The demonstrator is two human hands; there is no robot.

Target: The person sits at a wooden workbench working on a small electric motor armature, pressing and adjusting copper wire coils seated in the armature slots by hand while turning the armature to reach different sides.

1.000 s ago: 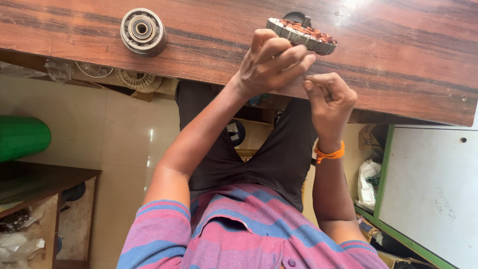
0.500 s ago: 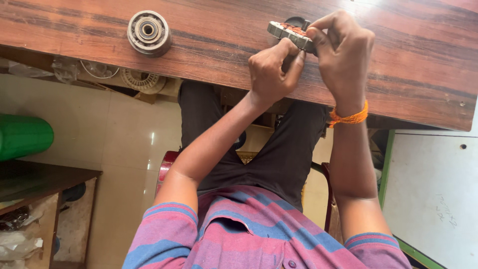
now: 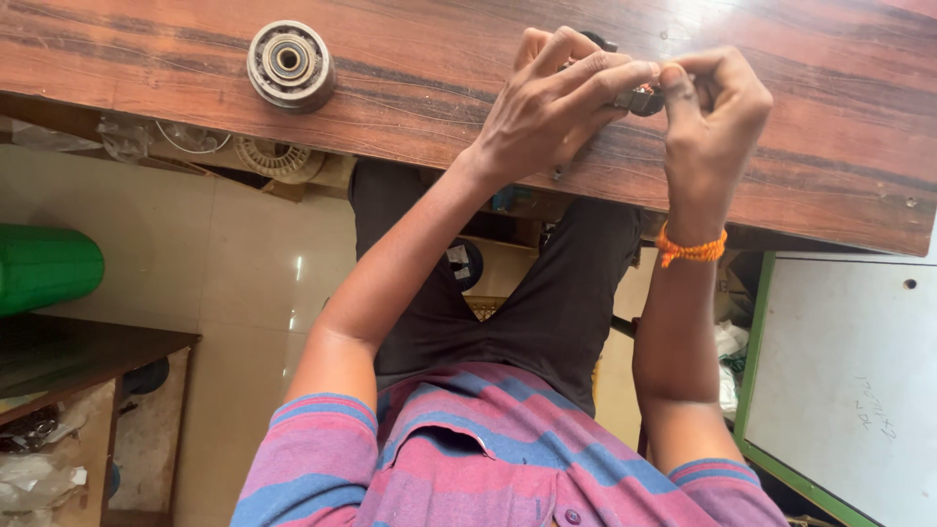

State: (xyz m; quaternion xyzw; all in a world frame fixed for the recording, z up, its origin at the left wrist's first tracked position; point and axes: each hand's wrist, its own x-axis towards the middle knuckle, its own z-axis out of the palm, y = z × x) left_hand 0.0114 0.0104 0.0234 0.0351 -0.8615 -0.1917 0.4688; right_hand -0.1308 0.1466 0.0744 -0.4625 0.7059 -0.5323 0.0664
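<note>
Left hand (image 3: 547, 107): grip closed over small round metal part (image 3: 639, 98).
Right hand (image 3: 712, 102): fingertips pinch its edge.
Table (image 3: 410, 88): bearing disc (image 3: 289, 64) far left.
Technique: steady part, small finger moves.

The table (image 3: 420, 78) is dark streaked wood grain with a smooth, faintly glossy finish. The round bearing part (image 3: 289, 64) near its edge looks like dull grey metal. The striped shirt (image 3: 488, 459) is soft matt cloth; the wrist thread (image 3: 691, 250) is orange.

We see a round metal bearing housing (image 3: 290, 64) on the wooden table (image 3: 410, 78), and a green cylinder (image 3: 47, 267) apart below.
</note>
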